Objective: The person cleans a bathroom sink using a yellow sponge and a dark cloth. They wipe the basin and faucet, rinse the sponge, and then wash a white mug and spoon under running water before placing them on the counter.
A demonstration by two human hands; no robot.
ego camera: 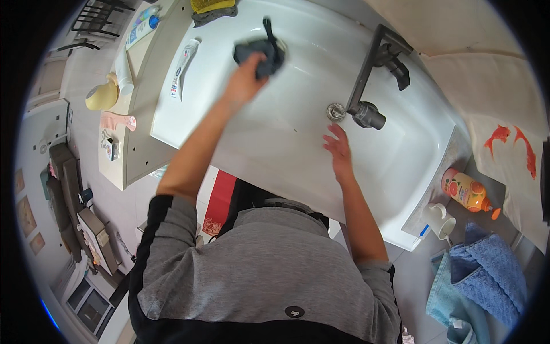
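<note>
My left hand (248,77) grips a dark grey cloth (268,64) with a loose strip sticking up from it. It presses this on the flat rim of a white ceramic washbasin (275,124), and both are blurred. A toothpaste tube (184,69) lies on the same rim, left of the hand. Lower in the basin, my right hand (338,148) is empty with its fingers apart. Just beyond its fingertips are the metal drain (335,112) and a dark grey faucet (365,81).
A cream cabinet ledge (133,142) at left carries tubes, a yellow container (102,95) and a pink comb (118,121). A yellow-and-grey sponge (212,10) sits at the far rim. Right of the basin are an orange pump bottle (466,189), a white cup (442,223) and blue towels (490,271).
</note>
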